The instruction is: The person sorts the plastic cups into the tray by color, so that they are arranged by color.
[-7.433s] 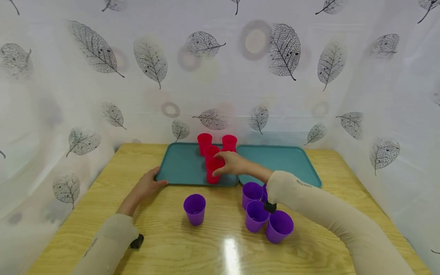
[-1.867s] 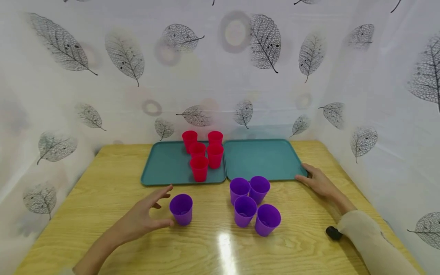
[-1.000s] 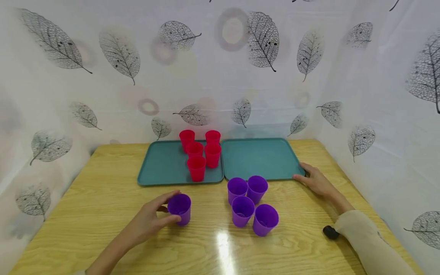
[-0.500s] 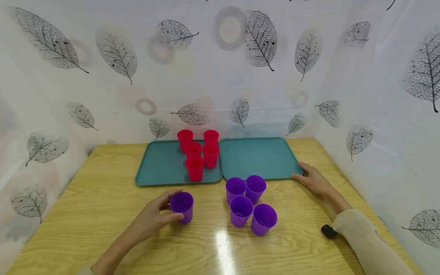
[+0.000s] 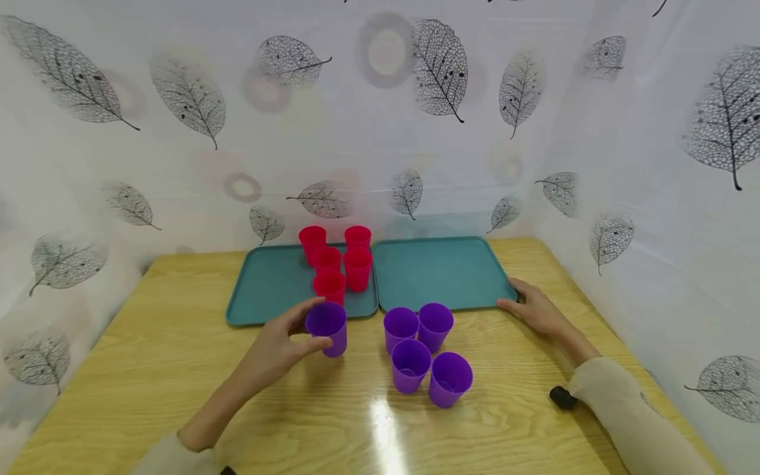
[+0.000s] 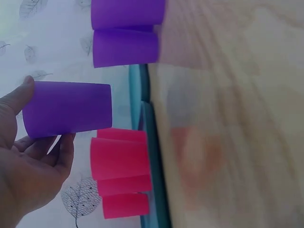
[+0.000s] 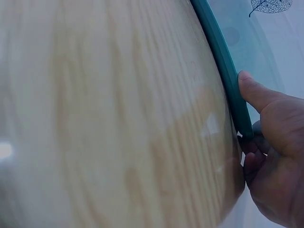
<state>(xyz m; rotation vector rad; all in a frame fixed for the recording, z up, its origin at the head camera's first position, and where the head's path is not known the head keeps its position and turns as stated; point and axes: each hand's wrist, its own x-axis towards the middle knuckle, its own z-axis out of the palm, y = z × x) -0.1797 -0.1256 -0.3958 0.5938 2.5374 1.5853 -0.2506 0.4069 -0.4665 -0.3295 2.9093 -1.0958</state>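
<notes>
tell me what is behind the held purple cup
Head view: the nearest red cup, on the left tray, shows behind the purple cup; the red cup's base is covered.

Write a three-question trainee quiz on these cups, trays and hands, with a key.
1. Count: how many red cups are visible on the left tray?
2. True or false: the right hand holds a purple cup.
3. Choose: the purple cup in the left hand is (a) upside down, (b) lifted off the table, (c) inside a red cup.

Key: 1. Five. 2. False; it grips the right tray. 3. b.
</notes>
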